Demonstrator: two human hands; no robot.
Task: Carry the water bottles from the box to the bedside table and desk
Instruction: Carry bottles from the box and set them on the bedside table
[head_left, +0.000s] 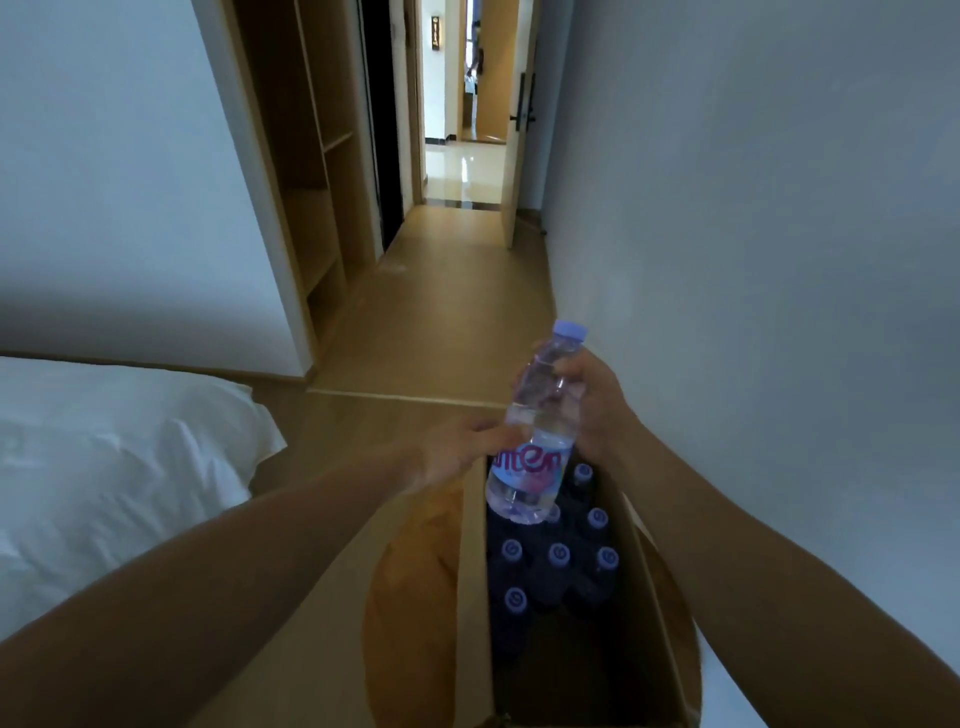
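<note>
The water bottle (537, 441) is held in the air, directly above the far end of the open cardboard box (471, 571). It is tilted, with its lilac cap (570, 330) pointing up and away from the person, and its base is over the box opening. The bottle is clear and carries a label (527, 467) with pink lettering.

Right hand (595, 405): the fingers are wrapped around the upper body of the bottle, below the cap, and grip it.

Left hand (457, 452): the fingers are curled onto the left side of the bottle, just above the label, and hold it there.

The box stands on the floor (441, 312) with its flaps folded outward. Inside it, further bottles (559, 555) stand upright in rows; only their lilac caps show clearly, and the bodies are in shadow.

To the left of the box is a bed (104, 467) with white linen. Beyond it, an open wardrobe (317, 182) with wooden shelves stands against the left wall. At the far end of the room, a door (519, 156) stands open onto a bright corridor.
</note>
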